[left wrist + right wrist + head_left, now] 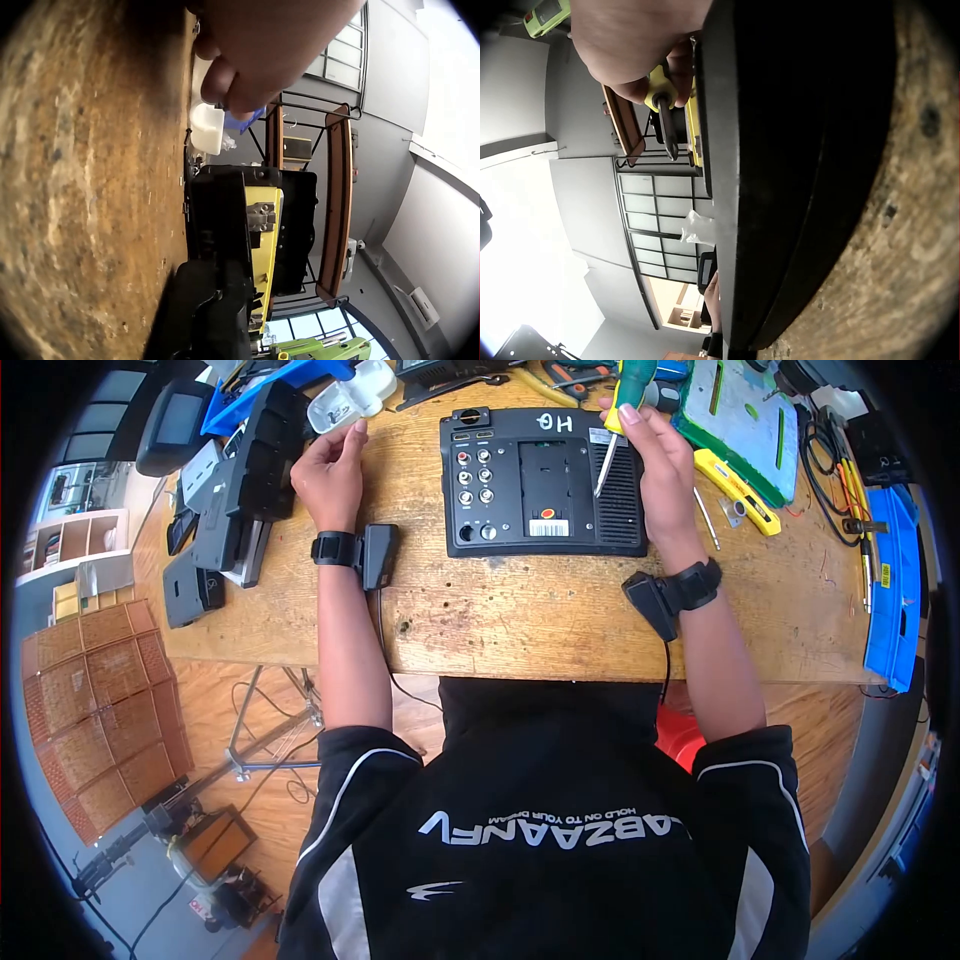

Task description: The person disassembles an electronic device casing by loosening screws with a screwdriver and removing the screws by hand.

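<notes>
- Holding the screwdriver [613, 426]: right hand [668, 470], fingers wrapped round the green-yellow handle.
- Left hand [332, 475]: thumb and index tips drawn close together, narrow gap at most. Can't tell if a small part sits between them.
- Black device [545, 485]: flat mid-surface with its connector panel up, between the 2 hands. Long axis runs left-right, about parallel to the near edge of the surface [480, 610] and set back from it.
- Nearer hand: right. It's at the device's right edge, partly over it in the head view. Left hand is well apart from the device's left edge, bare wood between, and near the white container [208, 139] toward the surface's far-left corner.
- Key relation, my read: shaft vs panel. Shaft slants toward the near edge and slightly left, so it runs across the device's long axis. Tip is over the vent slots [622, 500] on the right side; right wrist view shows it apart from the panel.
- Judgement: seating the tip square in any panel screw would need the shaft stood more upright and shifted left off the slots. Short reach for the right hand, long for the left.
- Yellow cutter [738, 492] lies right of the right hand, toward the surface's right edge.
</notes>
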The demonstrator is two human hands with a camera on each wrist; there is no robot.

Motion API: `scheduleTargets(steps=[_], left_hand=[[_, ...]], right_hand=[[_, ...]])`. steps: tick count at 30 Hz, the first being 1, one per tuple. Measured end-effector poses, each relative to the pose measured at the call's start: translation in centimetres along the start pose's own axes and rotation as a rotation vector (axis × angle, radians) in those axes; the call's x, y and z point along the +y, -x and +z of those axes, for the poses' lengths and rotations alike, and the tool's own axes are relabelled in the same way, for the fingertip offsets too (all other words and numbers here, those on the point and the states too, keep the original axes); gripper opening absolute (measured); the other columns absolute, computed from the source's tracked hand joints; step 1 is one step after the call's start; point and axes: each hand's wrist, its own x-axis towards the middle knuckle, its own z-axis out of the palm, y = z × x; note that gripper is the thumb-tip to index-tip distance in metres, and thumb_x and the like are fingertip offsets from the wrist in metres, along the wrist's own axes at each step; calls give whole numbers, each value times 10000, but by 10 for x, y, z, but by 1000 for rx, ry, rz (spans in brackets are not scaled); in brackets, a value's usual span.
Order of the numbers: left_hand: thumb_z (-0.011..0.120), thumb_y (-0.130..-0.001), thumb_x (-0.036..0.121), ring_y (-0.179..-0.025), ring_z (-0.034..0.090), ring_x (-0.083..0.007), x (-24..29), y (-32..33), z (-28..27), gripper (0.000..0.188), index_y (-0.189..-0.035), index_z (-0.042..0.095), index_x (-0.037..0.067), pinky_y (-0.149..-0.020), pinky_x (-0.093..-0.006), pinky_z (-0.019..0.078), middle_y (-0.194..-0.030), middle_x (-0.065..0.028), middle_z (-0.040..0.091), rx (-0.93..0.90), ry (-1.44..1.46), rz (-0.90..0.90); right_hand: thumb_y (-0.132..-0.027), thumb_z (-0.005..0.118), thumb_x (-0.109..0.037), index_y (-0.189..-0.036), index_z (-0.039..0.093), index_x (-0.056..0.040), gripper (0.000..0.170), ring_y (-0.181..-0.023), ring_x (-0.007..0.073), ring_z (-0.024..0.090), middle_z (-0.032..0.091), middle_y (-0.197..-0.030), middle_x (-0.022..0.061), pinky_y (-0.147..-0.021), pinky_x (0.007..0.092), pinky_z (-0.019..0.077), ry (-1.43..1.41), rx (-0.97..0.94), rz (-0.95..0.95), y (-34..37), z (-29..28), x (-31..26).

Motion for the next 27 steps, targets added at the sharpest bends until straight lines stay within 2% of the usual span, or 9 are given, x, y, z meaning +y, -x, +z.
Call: scheduleTargets(steps=[5, 7, 10, 12, 16, 18, 19, 22, 27], left_hand=[[785, -936, 205, -768, 693, -87, 16, 6, 1, 271, -1036, 766, -46, -696, -200, 508, -897, -78, 775, -35, 250, -79], [787, -930, 185, -783, 708, -99, 38, 7, -1, 262, -1049, 760, -47, -700, -199, 512, -906, -81, 775, -86, 316, -142], [782, -925, 162, -804, 727, -113, 73, 7, 3, 246, -1078, 758, -29, -696, -207, 528, -917, -78, 774, -241, 316, -54], [770, -928, 140, -823, 733, -110, 101, 8, 11, 209, -1077, 768, -7, -702, -211, 536, -918, -78, 774, -459, 302, 75], [745, -937, 106, -841, 743, -116, 128, 12, 38, 197, -1093, 769, -13, -763, -230, 597, -935, -78, 777, -777, 174, 104], [748, -935, 108, -831, 735, -107, 127, 15, 55, 209, -1103, 768, -14, -759, -228, 589, -930, -73, 777, -859, 169, 139], [751, -933, 110, -820, 727, -98, 127, 17, 61, 221, -1113, 766, -16, -756, -225, 582, -924, -67, 777, -932, 169, 173], [749, -937, 119, -772, 699, -81, 134, 26, 68, 201, -1099, 779, 5, -747, -215, 559, -920, -44, 777, -959, 113, 319], [783, -906, 152, -787, 655, -97, 132, 42, 74, 155, -1025, 794, 52, -703, -262, 503, -898, -37, 744, -829, -10, 470]], right_hand=[[-1068, 574, -243, -1112, 709, 6, 287, -923, 48, 617, 721, -1057, 27, -864, 216, 475, -35, 28, -9, 1, 6, -6], [-1038, 639, -288, -982, 716, -15, 289, -830, 19, 533, 659, -888, -43, -770, 202, 424, -46, 69, -57, 3, 11, -9], [-1034, 646, -309, -993, 720, -11, 310, -836, 20, 537, 663, -890, -40, -773, 206, 425, -33, 51, -21, 4, 6, -7], [-1045, 625, -292, -1030, 720, -3, 305, -861, 27, 563, 683, -933, -18, -801, 205, 439, -4, 37, -32, 1, 2, -5], [-1066, 585, -263, -1102, 719, 6, 303, -907, 39, 614, 717, -1009, 16, -848, 198, 466, 22, -10, -33, 1, 0, 0], [-1058, 601, -281, -1073, 719, -14, 293, -881, 25, 613, 708, -972, -7, -811, 192, 467, -51, -36, -22, 0, 1, -3], [-982, 690, -218, -975, 676, -12, 207, -786, 65, 586, 674, -923, 20, -680, 222, 459, -109, 27, 89, 3, 9, -21], [-1048, 592, -212, -955, 679, -24, 227, -696, 31, 556, 647, -789, -35, -615, 200, 429, 71, 45, 2, 3, 9, -25], [-1042, 618, -214, -899, 662, -43, 227, -696, 30, 556, 632, -788, -33, -605, 192, 423, -167, 36, 77, 2, 12, -23]])
